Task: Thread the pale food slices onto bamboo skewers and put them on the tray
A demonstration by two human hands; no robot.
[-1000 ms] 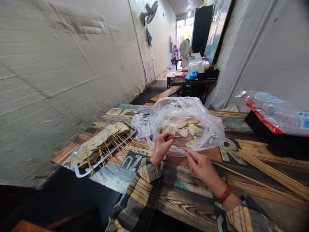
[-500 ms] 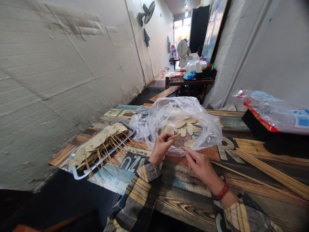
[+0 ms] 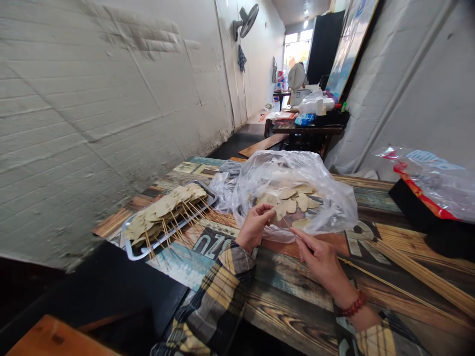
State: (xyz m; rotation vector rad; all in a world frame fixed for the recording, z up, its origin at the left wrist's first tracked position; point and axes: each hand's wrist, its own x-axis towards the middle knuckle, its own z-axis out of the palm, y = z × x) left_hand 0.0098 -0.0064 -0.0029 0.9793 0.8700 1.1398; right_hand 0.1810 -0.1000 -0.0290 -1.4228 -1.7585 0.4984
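Observation:
My left hand (image 3: pixel 257 225) pinches a thin, flat beige slice (image 3: pixel 279 212) at the near edge of a clear plastic bag (image 3: pixel 336 205). A thin wooden skewer (image 3: pixel 287 223) meets the slice, and my right hand (image 3: pixel 315 254) is closed on its other end. Whether the tip passes through the slice is too small to tell. More loose beige slices (image 3: pixel 303 201) lie inside the open bag. To the left, a metal tray (image 3: pixel 138 254) bears a heap of skewered slices (image 3: pixel 163 210), their sticks pointing toward me.
A bundle of bare skewers (image 3: pixel 419 269) lies at the right. Beyond it stands a black container (image 3: pixel 410 200) with red-edged plastic packaging. A crumpled small plastic bag (image 3: pixel 222 188) sits between tray and large bag. Farther back, another table (image 3: pixel 304 129) holds packages; a wall fan (image 3: pixel 247 22) hangs left.
The camera view has turned slightly left, so everything sits farther right. The slice in my left hand now shows its flat face, and the skewer still meets it.

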